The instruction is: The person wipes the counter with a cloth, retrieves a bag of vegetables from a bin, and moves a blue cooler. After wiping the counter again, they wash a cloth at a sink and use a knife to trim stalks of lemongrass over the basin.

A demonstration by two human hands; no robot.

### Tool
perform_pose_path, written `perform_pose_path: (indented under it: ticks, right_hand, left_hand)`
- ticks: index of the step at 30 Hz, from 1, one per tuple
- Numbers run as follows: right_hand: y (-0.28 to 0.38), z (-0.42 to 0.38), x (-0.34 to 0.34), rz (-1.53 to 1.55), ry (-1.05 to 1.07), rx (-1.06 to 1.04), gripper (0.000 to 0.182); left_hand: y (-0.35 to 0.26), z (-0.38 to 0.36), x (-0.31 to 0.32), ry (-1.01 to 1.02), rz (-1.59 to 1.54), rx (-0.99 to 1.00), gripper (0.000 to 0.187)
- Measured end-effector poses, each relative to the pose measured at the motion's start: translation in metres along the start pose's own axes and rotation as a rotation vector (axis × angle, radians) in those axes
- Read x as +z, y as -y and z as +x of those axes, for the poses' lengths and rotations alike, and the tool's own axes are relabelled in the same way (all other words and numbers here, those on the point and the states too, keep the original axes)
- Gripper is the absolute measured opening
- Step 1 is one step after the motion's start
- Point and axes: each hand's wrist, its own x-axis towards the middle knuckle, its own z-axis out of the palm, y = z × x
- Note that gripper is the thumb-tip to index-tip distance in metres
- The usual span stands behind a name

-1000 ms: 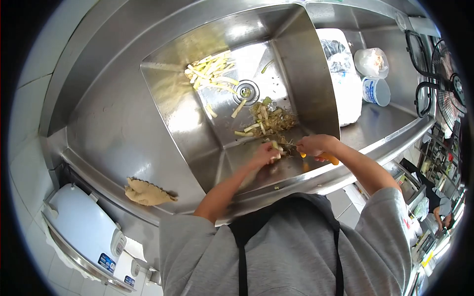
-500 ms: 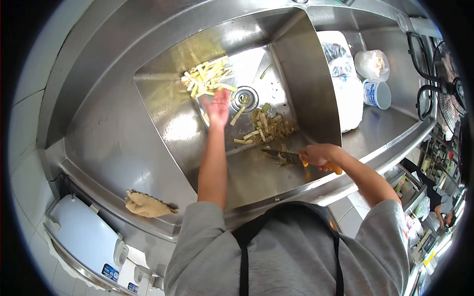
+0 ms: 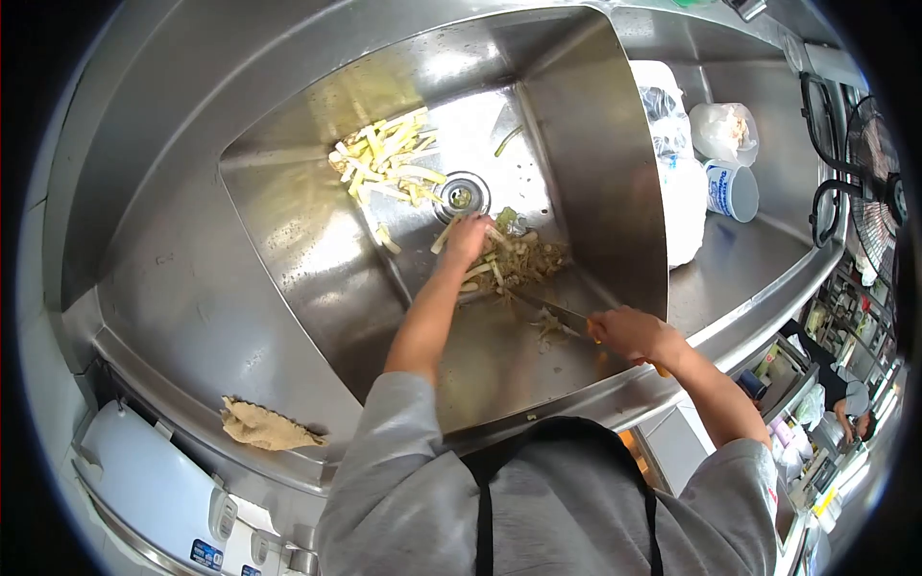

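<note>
While the left hand (image 3: 468, 235) is reaching into the untrimmed stalks (image 3: 514, 257) beside the drain — fingers curling, hold unclear — the right hand (image 3: 629, 331) is gripping the knife (image 3: 557, 314), blade pointing toward that pile.

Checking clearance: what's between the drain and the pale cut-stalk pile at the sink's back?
Head view: bare wet steel separates the drain from the pale pile, its edge pieces lying close.

— How was the light?
— Bright from overhead; glare bounced off the steel sink (image 3: 586, 163).
— And the picture itself?
— Fisheye bent the edges, corners went black, and the far right was blurry.
</note>
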Motion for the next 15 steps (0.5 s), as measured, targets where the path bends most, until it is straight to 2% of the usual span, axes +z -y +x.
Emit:
perform_pose_path:
  ticks: [2, 4, 5, 6, 8, 9, 12, 13, 15]
  right_hand:
    - [-0.018, 0.009, 0.014, -0.105, -0.194, -0.134, 0.027]
    - [-0.006, 0.001, 0.006, -0.098, -0.15, -0.076, 0.027]
    - [0.0, -0.005, 0.0, -0.098, -0.106, -0.013, 0.027]
    - [0.004, -0.01, -0.005, -0.095, -0.108, -0.017, 0.027]
    - [0.01, -0.018, -0.011, 0.026, -0.028, 0.057, 0.026]
    - [0.008, -0.017, -0.012, 0.025, -0.031, 0.052, 0.026]
    - [0.003, -0.02, -0.008, 0.068, -0.073, 0.047, 0.024]
    - [0.005, -0.021, -0.01, 0.024, -0.079, 0.052, 0.026]
    - [0.006, -0.024, -0.013, -0.013, -0.09, 0.06, 0.028]
  left_hand:
    - [-0.003, -0.014, -0.037, -0.001, -0.029, 0.007, 0.023]
    - [0.0, -0.025, -0.055, 0.023, -0.259, -0.166, 0.024]
    - [0.003, -0.033, -0.058, -0.103, -0.224, -0.081, 0.026]
    - [-0.001, -0.037, -0.064, -0.104, -0.22, -0.081, 0.026]
    - [-0.014, -0.047, -0.084, 0.098, -0.09, -0.069, 0.028]
    - [-0.031, -0.045, -0.092, 0.395, 0.032, -0.143, 0.031]
    - [-0.07, -0.048, -0.059, 0.92, 0.434, -0.085, 0.046]
    - [-0.084, -0.051, -0.051, 0.971, 0.396, -0.056, 0.047]
    - [-0.08, -0.061, -0.024, 0.872, 0.103, 0.053, 0.049]
